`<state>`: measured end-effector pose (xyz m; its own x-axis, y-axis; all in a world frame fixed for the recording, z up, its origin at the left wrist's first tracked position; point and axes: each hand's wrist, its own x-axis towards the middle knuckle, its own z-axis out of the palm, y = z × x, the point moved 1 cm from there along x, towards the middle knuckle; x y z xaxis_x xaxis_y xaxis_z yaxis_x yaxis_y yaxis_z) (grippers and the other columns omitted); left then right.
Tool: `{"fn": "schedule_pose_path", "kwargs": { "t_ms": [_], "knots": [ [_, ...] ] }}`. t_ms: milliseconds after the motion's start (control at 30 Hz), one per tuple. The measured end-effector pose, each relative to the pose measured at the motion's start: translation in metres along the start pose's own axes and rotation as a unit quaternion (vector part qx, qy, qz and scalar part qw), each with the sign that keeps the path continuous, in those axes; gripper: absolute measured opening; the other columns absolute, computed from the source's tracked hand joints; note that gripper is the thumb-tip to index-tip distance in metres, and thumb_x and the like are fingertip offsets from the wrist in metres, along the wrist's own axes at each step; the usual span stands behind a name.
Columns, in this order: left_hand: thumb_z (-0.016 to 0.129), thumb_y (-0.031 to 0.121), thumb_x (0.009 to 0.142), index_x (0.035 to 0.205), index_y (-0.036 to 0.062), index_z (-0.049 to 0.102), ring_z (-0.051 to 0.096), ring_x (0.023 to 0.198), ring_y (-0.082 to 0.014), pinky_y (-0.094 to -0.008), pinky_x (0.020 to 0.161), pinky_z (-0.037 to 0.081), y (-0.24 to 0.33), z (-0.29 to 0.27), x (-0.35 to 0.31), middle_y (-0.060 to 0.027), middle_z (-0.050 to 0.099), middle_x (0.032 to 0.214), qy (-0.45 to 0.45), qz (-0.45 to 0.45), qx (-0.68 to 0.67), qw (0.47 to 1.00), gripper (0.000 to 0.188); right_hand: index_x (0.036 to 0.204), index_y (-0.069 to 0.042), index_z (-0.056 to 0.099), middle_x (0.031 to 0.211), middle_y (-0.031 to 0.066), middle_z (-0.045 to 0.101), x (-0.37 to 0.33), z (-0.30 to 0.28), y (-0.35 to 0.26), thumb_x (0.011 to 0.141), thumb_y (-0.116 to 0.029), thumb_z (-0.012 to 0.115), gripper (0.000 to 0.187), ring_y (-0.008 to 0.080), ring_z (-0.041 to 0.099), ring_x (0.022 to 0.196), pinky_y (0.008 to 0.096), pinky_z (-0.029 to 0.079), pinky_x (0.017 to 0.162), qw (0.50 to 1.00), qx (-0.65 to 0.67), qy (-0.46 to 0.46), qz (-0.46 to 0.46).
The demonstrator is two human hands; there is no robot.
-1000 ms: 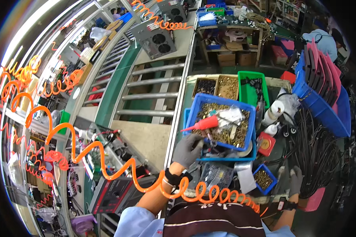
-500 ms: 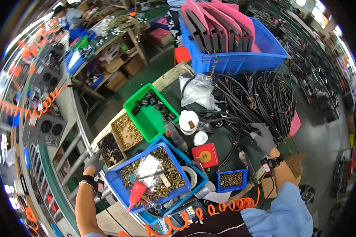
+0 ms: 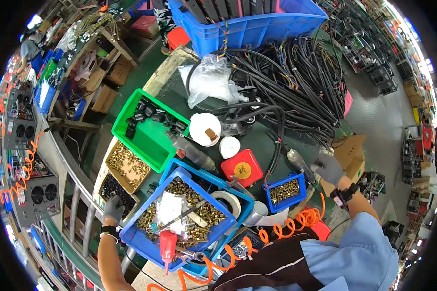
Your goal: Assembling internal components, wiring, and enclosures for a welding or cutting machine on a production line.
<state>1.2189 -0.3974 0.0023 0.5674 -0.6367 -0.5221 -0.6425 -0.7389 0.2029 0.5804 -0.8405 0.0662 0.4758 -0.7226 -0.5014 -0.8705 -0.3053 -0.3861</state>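
My left hand, in a grey glove, is at the edge of a small cardboard tray of black screws. Its fingers point down and bunch close; I cannot tell whether they pinch anything. My right hand, also gloved, is slightly blurred at the near end of a bundle of black cables. Its thumb and fingers are apart, and I see nothing held. Just left of it lies a grey power screwdriver with an orange coiled hose. Nearby sits a small blue bin of brass-coloured screws.
A large blue bin holds brass parts, a red bottle and tools. Beyond it are a green bin with black parts, a white round container and a red box. A big blue crate stands at the back.
My view has shifted, moving the bench leftward and up in the picture. My left hand has moved onto the black-screw tray; my right hand has come back toward me from the cables.
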Motion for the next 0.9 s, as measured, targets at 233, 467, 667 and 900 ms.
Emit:
{"fn": "schedule_pose_path", "kwargs": {
  "t_ms": [233, 467, 667, 900],
  "knots": [
    [0.061, 0.005, 0.076, 0.09, 0.0053, 0.06, 0.064, 0.074, -0.032, -0.0391, 0.068, 0.05, -0.005, 0.005, -0.007, -0.015, 0.063, 0.076, 0.098, -0.001, -0.085, 0.992, 0.013, 0.152, -0.009, 0.019, 0.125, 0.0277, 0.049, -0.012, 0.041, -0.006, 0.075, -0.018, 0.07, 0.093, 0.0471, 0.052, 0.115, 0.0473, 0.046, 0.097, 0.989, -0.119, -0.083, -0.019],
    [0.061, 0.0, 0.081, 0.092, 0.002, 0.063, 0.058, 0.055, -0.0133, -0.0248, 0.047, 0.046, -0.017, -0.025, -0.026, -0.0063, 0.064, 0.073, 0.164, -0.121, -0.457, 0.866, 0.011, 0.155, -0.009, 0.013, 0.121, 0.0294, 0.051, 0.003, 0.079, 0.003, 0.076, -0.02, 0.074, 0.1, 0.0478, 0.052, 0.113, 0.0488, 0.046, 0.093, 0.99, -0.083, 0.074, -0.083],
    [0.058, 0.005, 0.087, 0.098, 0.0034, 0.061, 0.057, 0.062, -0.0122, -0.0213, 0.05, 0.044, 0.002, -0.06, -0.082, -0.0076, 0.063, 0.083, 0.183, -0.018, -0.767, 0.614, 0.011, 0.154, -0.008, 0.018, 0.113, 0.0279, 0.056, 0.006, 0.077, 0.02, 0.075, -0.018, 0.074, 0.098, 0.0456, 0.054, 0.109, 0.0472, 0.045, 0.092, 0.995, -0.011, 0.068, -0.073],
    [0.057, 0.014, 0.086, 0.105, 0.0034, 0.063, 0.042, 0.056, -0.0086, -0.0216, 0.044, 0.034, 0.078, -0.071, -0.175, -0.007, 0.059, 0.088, 0.179, 0.247, -0.906, 0.294, 0.022, 0.145, 0.001, 0.036, 0.133, 0.0248, 0.053, 0.021, 0.074, 0.051, 0.058, -0.002, 0.07, 0.094, 0.0396, 0.051, 0.126, 0.0406, 0.04, 0.105, 0.993, 0.064, 0.07, -0.068]
  ]
}}
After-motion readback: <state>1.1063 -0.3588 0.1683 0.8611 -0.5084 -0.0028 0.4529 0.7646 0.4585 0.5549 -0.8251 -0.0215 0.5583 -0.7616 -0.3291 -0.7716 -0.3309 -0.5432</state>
